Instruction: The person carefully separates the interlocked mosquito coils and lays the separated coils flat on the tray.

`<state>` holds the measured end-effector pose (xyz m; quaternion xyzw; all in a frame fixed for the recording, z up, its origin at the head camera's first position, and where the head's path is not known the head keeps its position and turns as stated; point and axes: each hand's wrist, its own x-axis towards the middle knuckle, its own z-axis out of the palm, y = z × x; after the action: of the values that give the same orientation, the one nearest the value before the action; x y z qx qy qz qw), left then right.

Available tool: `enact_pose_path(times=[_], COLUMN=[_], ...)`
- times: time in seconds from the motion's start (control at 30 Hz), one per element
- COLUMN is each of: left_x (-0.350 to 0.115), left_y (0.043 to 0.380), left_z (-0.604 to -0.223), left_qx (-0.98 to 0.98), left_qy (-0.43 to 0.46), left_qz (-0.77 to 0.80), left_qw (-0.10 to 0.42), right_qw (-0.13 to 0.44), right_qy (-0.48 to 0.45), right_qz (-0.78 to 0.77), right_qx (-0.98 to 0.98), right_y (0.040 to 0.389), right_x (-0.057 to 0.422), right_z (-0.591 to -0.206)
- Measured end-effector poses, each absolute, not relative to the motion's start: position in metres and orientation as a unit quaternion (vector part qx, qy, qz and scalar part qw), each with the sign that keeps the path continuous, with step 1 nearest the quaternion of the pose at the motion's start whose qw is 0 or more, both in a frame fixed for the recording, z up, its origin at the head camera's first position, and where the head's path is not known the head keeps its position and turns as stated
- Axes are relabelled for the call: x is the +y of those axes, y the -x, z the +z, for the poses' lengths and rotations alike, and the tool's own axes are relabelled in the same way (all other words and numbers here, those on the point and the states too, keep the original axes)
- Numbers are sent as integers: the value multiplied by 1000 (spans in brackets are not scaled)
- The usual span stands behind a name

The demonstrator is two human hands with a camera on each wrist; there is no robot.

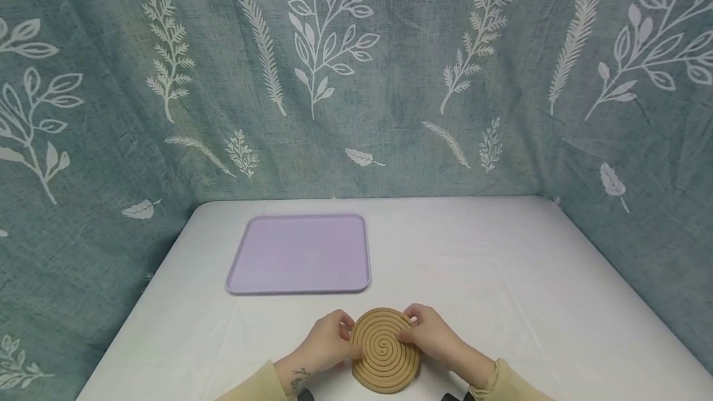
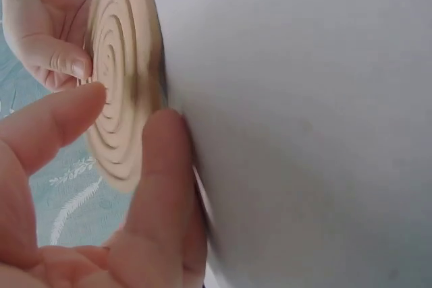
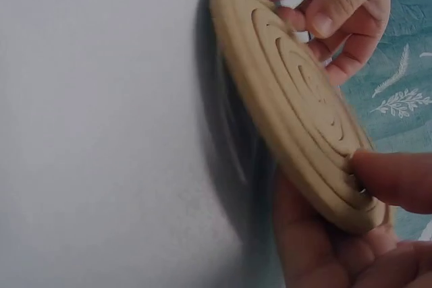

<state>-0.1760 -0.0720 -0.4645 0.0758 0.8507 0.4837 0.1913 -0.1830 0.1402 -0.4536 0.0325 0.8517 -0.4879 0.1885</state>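
Observation:
A tan round disc [image 1: 384,361], made of one rope coiled into a spiral and looking like clay, is between both hands near the table's front. My left hand [image 1: 325,342] holds its left edge, thumb over the coiled face. On the opposite side, my right hand [image 1: 437,336] pinches the upper right edge, its thumb on top. The right wrist view shows the coiled disc [image 3: 290,92] tilted, with a shadow beneath its raised edge and right fingers [image 3: 304,254] underneath. In the left wrist view, the left thumb [image 2: 74,112] overlaps the face.
A flat lilac tray [image 1: 301,255] with a low rim lies behind the hands, left of centre. White cloth covers the table [image 1: 473,252]. A green curtain [image 1: 401,79] with white leaf prints surrounds the back and sides.

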Motion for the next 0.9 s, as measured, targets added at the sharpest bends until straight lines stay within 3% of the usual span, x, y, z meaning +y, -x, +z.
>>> enact_pose_path(times=[0.23, 0.47, 0.9], left_x=[-77, -81, -80], left_y=[184, 201, 220], left_z=[-463, -456, -432], left_qx=[820, 768, 774], left_qy=[-96, -138, -135], left_qz=[530, 592, 593], left_qw=[193, 202, 178], right_qw=[200, 164, 114], right_qy=[-10, 30, 78], right_qz=[-554, -593, -618], right_qx=[808, 787, 774], right_y=[185, 190, 210], right_x=[141, 138, 134], right_z=[-453, -441, -414])
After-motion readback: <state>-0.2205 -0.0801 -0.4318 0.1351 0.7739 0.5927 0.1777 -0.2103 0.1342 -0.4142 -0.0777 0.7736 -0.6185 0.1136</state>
